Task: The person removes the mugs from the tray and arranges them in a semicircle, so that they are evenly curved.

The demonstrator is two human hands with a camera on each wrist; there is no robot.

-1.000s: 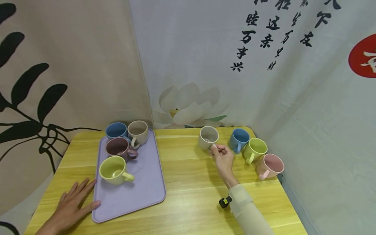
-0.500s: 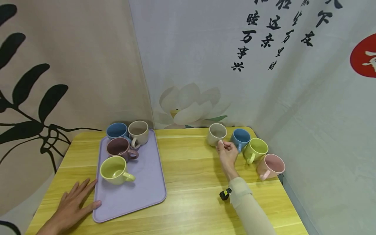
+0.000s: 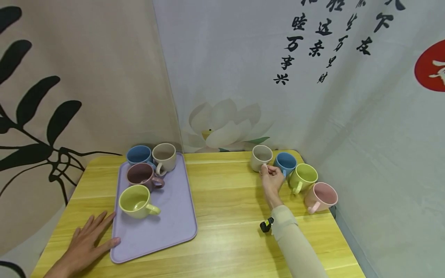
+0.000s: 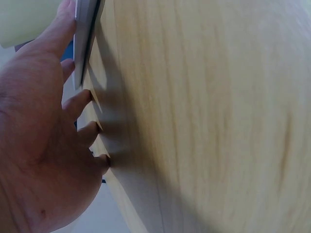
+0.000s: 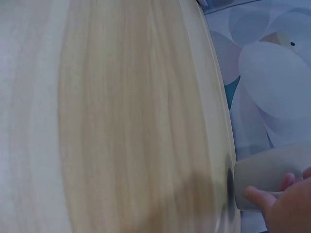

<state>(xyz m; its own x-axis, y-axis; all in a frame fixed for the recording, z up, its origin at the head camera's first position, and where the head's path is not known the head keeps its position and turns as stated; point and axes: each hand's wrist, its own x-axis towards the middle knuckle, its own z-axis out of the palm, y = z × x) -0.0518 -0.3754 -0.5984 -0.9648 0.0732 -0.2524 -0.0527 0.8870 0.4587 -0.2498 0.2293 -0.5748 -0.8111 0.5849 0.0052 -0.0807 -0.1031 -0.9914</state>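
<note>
Mugs (image 3: 257,163) 8: blue 2, beige 2, yellow-green 2, mauve 1, pink 1 | tray (image 3: 167,227) 1 | table (image 3: 215,200) 1

In the right wrist view, the picture's edge crops the right hand (image 5: 290,208) and beige mug (image 5: 272,167).

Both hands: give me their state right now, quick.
Left hand: open, touching the edge of the lavender tray.
Right hand: closed, holding the off-white mug outside the tray.

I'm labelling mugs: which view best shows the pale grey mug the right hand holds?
The head view: there the pale grey mug shows its rim and interior. The right wrist view shows its side, cut by the frame; the left wrist, none.
</note>
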